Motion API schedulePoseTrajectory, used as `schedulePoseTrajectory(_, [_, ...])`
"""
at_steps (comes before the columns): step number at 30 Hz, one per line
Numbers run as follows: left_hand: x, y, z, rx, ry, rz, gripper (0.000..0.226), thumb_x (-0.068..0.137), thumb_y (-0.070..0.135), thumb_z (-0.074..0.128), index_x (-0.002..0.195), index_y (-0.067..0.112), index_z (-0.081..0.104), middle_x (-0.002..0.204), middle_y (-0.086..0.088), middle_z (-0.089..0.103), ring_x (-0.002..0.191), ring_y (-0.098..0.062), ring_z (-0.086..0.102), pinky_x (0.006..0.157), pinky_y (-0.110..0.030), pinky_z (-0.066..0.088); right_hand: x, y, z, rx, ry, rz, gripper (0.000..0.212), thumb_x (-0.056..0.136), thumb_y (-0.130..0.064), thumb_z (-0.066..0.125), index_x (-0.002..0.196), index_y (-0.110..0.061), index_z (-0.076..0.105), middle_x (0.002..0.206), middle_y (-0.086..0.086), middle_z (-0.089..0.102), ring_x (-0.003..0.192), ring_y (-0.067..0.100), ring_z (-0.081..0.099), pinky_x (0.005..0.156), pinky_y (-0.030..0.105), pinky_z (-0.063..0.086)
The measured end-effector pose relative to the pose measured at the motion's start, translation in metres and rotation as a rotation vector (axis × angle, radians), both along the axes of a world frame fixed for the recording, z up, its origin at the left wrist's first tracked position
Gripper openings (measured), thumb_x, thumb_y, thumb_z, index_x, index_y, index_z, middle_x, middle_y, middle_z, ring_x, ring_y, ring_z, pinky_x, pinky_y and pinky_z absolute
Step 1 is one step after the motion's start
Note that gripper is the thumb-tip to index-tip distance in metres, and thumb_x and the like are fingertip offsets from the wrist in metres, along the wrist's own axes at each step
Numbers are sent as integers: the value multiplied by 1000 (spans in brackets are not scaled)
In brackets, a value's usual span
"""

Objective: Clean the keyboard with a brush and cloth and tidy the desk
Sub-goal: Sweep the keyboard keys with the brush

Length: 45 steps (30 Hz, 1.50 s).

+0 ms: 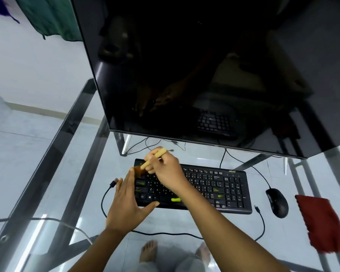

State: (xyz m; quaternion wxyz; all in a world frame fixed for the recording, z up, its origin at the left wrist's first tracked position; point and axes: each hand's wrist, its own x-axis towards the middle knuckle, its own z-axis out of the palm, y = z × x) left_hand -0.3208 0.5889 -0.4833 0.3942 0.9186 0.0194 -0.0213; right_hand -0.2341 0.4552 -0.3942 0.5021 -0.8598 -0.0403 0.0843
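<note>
The keyboard [204, 187] is black and lies flat on the glass desk [71, 169], its long side running left to right, with yellow-green smears on the space bar and a few other keys. The brush [153, 157] is over the keyboard's far left corner, its pale wooden handle slanting up and away and its brown bristles down on the top row of keys. The right hand [165, 169] grips the handle with curled fingers, and its forearm crosses the middle of the keyboard. The left hand [128, 201] is at the keyboard's left end, fingers straight and together along the edge, thumb spread against the front edge, holding nothing.

Just left of the keyboard lies a black cable [103, 201] with a loose plug, and it loops round in front of the keyboard. Right of the keyboard sits a black mouse [277, 203], and farther right lies the red cloth [322, 220]. Behind the keyboard stands a large dark monitor [204, 65]. Bare feet [148, 250] show through the glass, nearer than the keyboard.
</note>
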Motion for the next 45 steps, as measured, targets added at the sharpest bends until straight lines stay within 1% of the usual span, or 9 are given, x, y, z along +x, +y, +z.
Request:
schedulePoseTrajectory(3, [1, -2, 5, -21, -34, 11, 120, 67, 64, 72, 154, 18, 3, 157, -4, 26, 134, 16, -17, 117, -49, 18, 1, 4, -6, -56, -115, -32, 14, 99, -17, 52, 96, -12, 65, 97, 2, 65, 84, 2, 60, 76, 14, 48])
schedulePoseTrajectory(8, [2, 0, 9, -44, -17, 1, 119, 67, 65, 73, 153, 25, 1, 158, 2, 26, 142, 2, 5, 118, -53, 21, -4, 9, -6, 8, -16, 28, 14, 99, -21, 51, 95, -14, 63, 92, 5, 72, 84, 14, 68, 81, 26, 57])
schedulePoseTrajectory(12, [1, -3, 12, -33, -41, 26, 120, 66, 65, 72, 153, 18, 5, 152, 8, 23, 130, 22, -17, 115, -55, 23, -1, 6, -4, -42, -158, -68, 14, 100, -15, 51, 99, -12, 65, 103, 3, 64, 91, 10, 62, 83, 19, 51])
schedulePoseTrajectory(19, [1, -2, 14, -42, 9, 30, 121, 66, 63, 75, 154, 24, 1, 156, 5, 24, 131, 15, -12, 116, -50, 21, -5, -28, -6, -117, -130, -89, 15, 100, -19, 51, 91, -15, 62, 92, -2, 67, 86, 11, 63, 78, 28, 51])
schedulePoseTrajectory(24, [0, 1, 8, -60, 88, 27, 121, 65, 65, 75, 152, 32, -3, 159, 8, 19, 149, -22, 0, 116, -49, 23, -20, -65, -4, 43, 70, -139, 16, 101, -19, 50, 97, -9, 63, 81, -2, 72, 75, 11, 68, 71, 21, 56])
schedulePoseTrajectory(31, [0, 1, 6, -55, 87, 17, 120, 65, 66, 73, 152, 32, -2, 160, 9, 16, 148, -21, -1, 117, -46, 19, -35, -98, -8, 159, 114, -257, 16, 100, -16, 50, 96, -6, 63, 89, 7, 73, 80, 20, 69, 76, 34, 59])
schedulePoseTrajectory(35, [-1, 0, 8, -66, 71, 15, 120, 65, 66, 73, 152, 32, -3, 160, 7, 17, 143, -6, -6, 119, -45, 16, -41, -111, -12, -93, -67, -324, 12, 98, -20, 55, 91, -26, 63, 86, -4, 71, 78, 14, 67, 74, 27, 54])
schedulePoseTrajectory(39, [-1, -1, 11, -64, 61, 28, 120, 66, 63, 75, 152, 32, -4, 160, 7, 18, 140, -1, -6, 118, -49, 20, -43, -123, -4, 115, 54, -342, 15, 99, -17, 52, 96, -8, 64, 88, 6, 72, 79, 18, 69, 73, 26, 58])
schedulePoseTrajectory(45, [-1, -1, 11, -63, 91, 18, 119, 66, 64, 74, 152, 34, -4, 160, 9, 16, 149, -22, -1, 117, -50, 22, -48, -154, -7, -66, -99, -497, 11, 98, -19, 55, 94, -18, 66, 89, -4, 72, 84, 7, 67, 78, 19, 51])
